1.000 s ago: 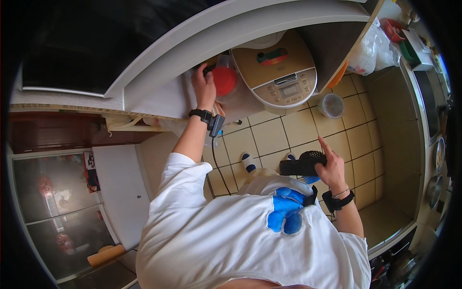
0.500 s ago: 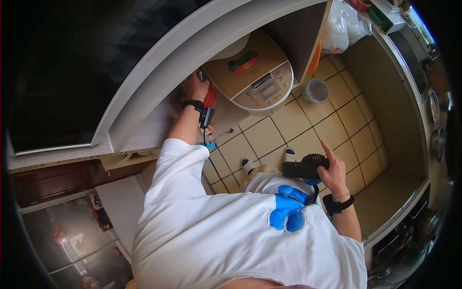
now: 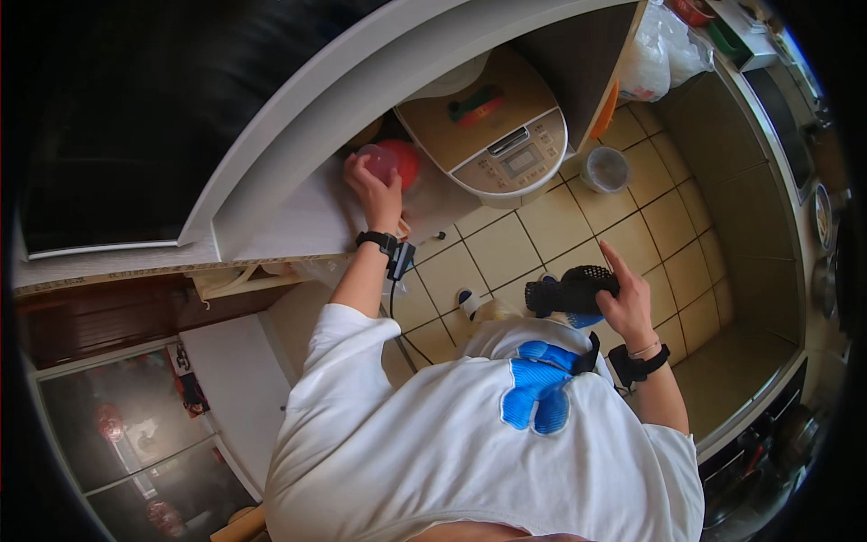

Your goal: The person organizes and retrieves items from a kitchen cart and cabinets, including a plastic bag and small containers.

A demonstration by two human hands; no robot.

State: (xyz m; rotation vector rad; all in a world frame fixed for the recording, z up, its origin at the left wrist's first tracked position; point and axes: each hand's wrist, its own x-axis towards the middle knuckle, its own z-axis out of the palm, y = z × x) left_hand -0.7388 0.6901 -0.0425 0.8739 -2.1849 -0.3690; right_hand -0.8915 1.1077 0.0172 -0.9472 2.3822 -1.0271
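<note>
Soft light covers the floor tiles (image 3: 508, 249) — the cabinet recess (image 3: 582, 63) is dimmer. Glare clouds the glass panel (image 3: 135, 411); straight edges bow.

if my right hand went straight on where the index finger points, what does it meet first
Probably the rice cooker, near its front corner; depth is unclear, so the right hand could pass below or beside it.

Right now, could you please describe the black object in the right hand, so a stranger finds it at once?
Find the beige tiled floor, right of centre. Over it, just above the blue patch, the right hand holds the black object. Its net-like holes set it apart from the solid black band on that wrist.
</note>
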